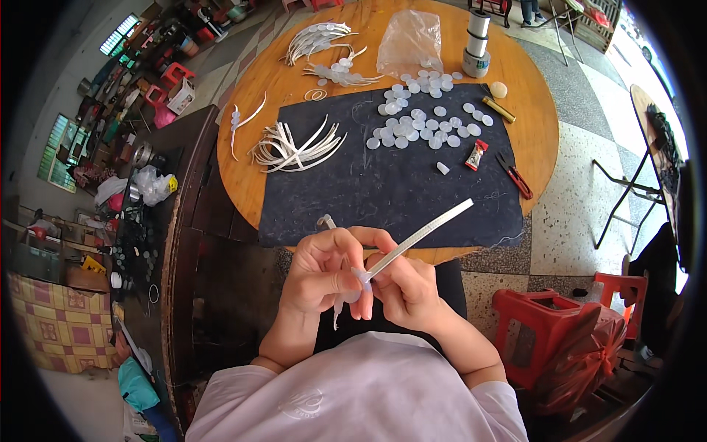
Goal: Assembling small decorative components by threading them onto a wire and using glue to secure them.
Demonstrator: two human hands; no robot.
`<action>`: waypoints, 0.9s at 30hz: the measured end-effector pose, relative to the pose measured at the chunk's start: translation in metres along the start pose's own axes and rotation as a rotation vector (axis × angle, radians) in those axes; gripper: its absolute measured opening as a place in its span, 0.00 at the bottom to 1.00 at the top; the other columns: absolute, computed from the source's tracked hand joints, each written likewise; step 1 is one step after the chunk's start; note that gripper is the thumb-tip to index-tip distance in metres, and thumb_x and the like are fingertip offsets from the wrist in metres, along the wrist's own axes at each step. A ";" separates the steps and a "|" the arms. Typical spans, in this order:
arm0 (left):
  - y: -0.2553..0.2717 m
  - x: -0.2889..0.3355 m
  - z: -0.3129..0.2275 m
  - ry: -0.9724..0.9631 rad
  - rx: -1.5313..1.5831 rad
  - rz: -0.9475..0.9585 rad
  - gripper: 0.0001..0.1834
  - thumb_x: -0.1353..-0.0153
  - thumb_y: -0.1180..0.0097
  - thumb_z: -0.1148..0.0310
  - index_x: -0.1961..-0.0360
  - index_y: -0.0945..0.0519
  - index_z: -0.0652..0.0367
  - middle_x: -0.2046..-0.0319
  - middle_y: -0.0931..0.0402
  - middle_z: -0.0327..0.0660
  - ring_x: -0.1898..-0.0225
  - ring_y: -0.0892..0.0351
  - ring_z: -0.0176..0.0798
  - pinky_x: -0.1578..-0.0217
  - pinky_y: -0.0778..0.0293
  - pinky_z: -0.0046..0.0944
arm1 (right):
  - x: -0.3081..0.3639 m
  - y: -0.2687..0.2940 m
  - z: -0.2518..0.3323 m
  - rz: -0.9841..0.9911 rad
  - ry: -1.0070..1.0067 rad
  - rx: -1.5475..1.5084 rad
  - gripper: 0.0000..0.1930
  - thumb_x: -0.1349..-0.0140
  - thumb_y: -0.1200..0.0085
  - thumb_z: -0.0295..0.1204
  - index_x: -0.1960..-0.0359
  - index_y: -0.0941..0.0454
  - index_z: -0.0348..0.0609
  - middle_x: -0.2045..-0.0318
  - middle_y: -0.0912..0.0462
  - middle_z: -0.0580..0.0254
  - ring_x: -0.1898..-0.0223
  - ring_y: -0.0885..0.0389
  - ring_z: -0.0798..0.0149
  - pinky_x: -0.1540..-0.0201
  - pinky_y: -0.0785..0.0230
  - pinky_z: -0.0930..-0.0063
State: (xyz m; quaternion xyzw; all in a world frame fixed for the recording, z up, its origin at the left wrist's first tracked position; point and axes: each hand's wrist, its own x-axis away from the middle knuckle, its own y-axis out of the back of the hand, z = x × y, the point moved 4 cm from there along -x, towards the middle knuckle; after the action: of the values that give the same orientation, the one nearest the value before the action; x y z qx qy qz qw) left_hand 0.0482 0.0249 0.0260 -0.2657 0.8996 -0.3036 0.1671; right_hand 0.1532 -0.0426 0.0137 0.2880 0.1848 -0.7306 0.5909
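Left hand: thumb and fingertips of the left hand [317, 278] pinched together on a small disc [362, 278], low centre of the frame.
Right hand: fingers of the right hand [414, 291] curled in, touching the strip; whether they clamp it, I cannot tell.
Strip: the white strip [431, 227] slants up and right from between the hands, its lower end hidden by fingers.
Mat: dark mat [331, 199] above the hands, on the round table [536, 140].
Loose discs: scattered pile [420, 124], upper centre.
Spare strips: bundle [298, 147], mat's upper left.
Snips: red snips [520, 180], mat's right edge.
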 end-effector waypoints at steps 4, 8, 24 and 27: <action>0.001 -0.003 0.002 0.060 0.087 0.068 0.06 0.49 0.48 0.84 0.75 0.33 0.70 0.51 0.37 0.67 0.83 0.21 0.51 0.90 0.24 0.37 | 0.004 0.002 -0.001 0.000 0.021 0.011 0.17 0.56 0.58 0.08 0.64 0.28 0.35 0.80 0.24 0.58 0.79 0.22 0.59 0.78 0.29 0.74; 0.001 -0.004 0.003 0.071 0.038 0.047 0.05 0.50 0.49 0.85 0.75 0.32 0.70 0.51 0.38 0.67 0.83 0.21 0.51 0.89 0.23 0.36 | 0.007 0.003 -0.003 -0.014 -0.055 -0.073 0.12 0.50 0.56 0.12 0.64 0.28 0.35 0.80 0.24 0.58 0.80 0.22 0.60 0.78 0.30 0.75; -0.005 -0.005 0.008 0.048 -0.230 0.000 0.06 0.54 0.50 0.89 0.74 0.31 0.70 0.49 0.37 0.66 0.79 0.20 0.48 0.86 0.22 0.33 | 0.003 0.011 0.005 -0.121 -0.201 -0.082 0.17 0.34 0.65 0.32 0.72 0.24 0.34 0.89 0.27 0.66 0.90 0.30 0.76 0.86 0.41 0.84; -0.006 -0.005 0.008 0.049 -0.180 0.035 0.07 0.54 0.51 0.89 0.74 0.31 0.69 0.48 0.38 0.66 0.80 0.20 0.49 0.85 0.21 0.34 | 0.003 0.011 0.006 -0.173 -0.257 -0.110 0.15 0.35 0.64 0.28 0.74 0.24 0.35 0.90 0.27 0.66 0.90 0.30 0.76 0.86 0.41 0.84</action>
State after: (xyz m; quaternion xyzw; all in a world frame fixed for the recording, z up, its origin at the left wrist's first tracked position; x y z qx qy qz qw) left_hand 0.0581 0.0201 0.0238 -0.2562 0.9316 -0.2249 0.1259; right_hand 0.1618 -0.0515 0.0171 0.1423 0.1714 -0.7983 0.5596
